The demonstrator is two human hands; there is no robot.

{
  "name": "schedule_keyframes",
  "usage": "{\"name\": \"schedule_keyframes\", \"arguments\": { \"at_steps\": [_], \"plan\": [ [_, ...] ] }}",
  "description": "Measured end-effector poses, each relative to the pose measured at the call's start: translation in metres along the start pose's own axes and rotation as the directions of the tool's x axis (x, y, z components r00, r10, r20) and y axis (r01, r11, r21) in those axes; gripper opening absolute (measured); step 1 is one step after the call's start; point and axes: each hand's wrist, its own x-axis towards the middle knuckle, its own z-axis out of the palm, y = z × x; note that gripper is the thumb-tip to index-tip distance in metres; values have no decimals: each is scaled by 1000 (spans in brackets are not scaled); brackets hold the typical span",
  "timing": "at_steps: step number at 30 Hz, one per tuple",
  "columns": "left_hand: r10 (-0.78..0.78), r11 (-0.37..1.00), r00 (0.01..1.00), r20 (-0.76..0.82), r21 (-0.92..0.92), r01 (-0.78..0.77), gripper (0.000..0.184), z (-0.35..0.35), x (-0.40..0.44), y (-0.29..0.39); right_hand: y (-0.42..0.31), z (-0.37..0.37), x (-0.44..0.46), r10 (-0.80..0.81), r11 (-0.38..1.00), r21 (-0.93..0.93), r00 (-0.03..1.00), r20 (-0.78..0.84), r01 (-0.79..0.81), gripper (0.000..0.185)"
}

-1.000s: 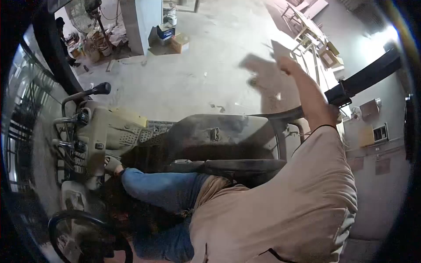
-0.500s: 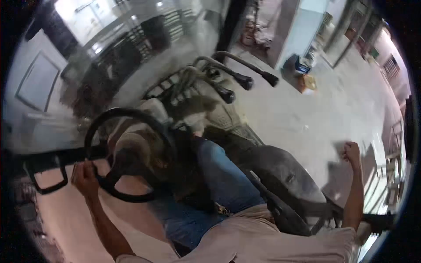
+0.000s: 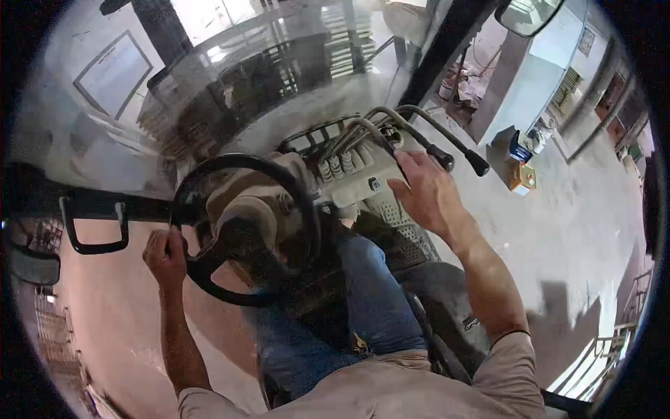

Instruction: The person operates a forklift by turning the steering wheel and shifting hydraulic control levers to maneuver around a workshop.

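The fingers of my left hand (image 3: 166,257) are closed at the left rim of the black steering wheel (image 3: 315,209). My right hand (image 3: 427,193) lies palm down over the end of the nearest curved control lever (image 3: 371,127), its fingers bent over the knob and its thumb standing off to the left. That knob is hidden beneath the hand. Just beyond the fingers, a second lever ends in a black knob (image 3: 440,158), and a third black knob (image 3: 477,163) lies further right. Neither of these is held.
A perforated floor plate (image 3: 398,215) lies below the levers. Left of the wheel are a black metal handle (image 3: 100,248) and a mirror (image 3: 35,267). Curved glass stands ahead. Outside at right are a pillar (image 3: 529,77), a cardboard box (image 3: 522,179) and a wooden frame (image 3: 614,349).
The view has swung left towards the steering wheel. My right hand has come from out at the right side onto the nearest lever. My left hand, first out of view, shows at the wheel.
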Motion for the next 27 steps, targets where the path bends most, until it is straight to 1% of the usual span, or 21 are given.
{"name": "schedule_keyframes", "arguments": {
  "at_steps": [1,2,3,4,5,6,7,8,9,10,11,14,16,17,19,23,26,27],
  "plan": [
    [22,1000,999,-29,12,-22,30,-12,-7,-34,-29,31,18,-30,999,32,1000,3,29,39],
    [51,999,998,-37,5,-51,28,-25,-17,-74,-62,62,33,169,986,-26,977,133,-167,41],
    [42,998,999,-18,50,-42,26,-41,-30,-115,-97,88,44,361,933,-114,899,249,-343,42],
    [-3,999,1000,7,46,3,23,-62,-39,-140,-128,97,49,360,933,-93,894,267,-347,42],
    [9,999,1000,-17,43,-8,22,-76,-45,-159,-153,100,49,358,933,-73,889,285,-352,42],
    [-21,999,1000,-4,45,21,22,-95,-51,-170,-174,110,43,322,946,-113,911,258,-303,41],
    [-40,999,999,8,26,40,22,-102,-51,-178,-192,113,42,304,953,-102,916,263,-287,41],
    [-51,998,999,1,42,51,22,-107,-49,-184,-203,114,43,336,942,-117,900,277,-315,40],
    [-67,997,998,-7,32,68,23,-109,-48,-187,-208,114,42,367,930,-133,884,290,-343,39],
    [-77,997,997,-11,15,77,24,-110,-46,-188,-204,118,35,238,965,-159,946,219,-207,38],
    [-80,996,997,-12,25,80,24,-109,-46,-185,-199,119,28,231,968,-151,948,221,-201,38],
    [-79,996,996,-32,36,81,26,-103,-48,-173,-186,121,10,252,964,-148,937,240,-222,41],
    [-79,992,997,-1,99,79,26,-96,-47,-169,-176,126,2,236,967,-142,956,174,-213,40],
    [-80,992,997,-1,102,80,26,-91,-45,-169,-174,127,0,234,968,-139,956,175,-211,40],
    [-50,997,999,13,55,49,30,-80,-43,-169,-172,128,-2,257,963,-134,951,172,-235,42],
    [-94,994,995,16,64,93,30,-68,-42,-172,-168,138,-3,263,962,-118,953,152,-247,44],
    [-57,997,998,-20,60,58,30,-64,-42,-179,-166,147,-1,286,955,-130,945,161,-267,45],
    [-72,995,997,-9,69,73,25,-64,-42,-180,-169,146,2,310,950,-98,936,167,-297,43]
  ]
}}
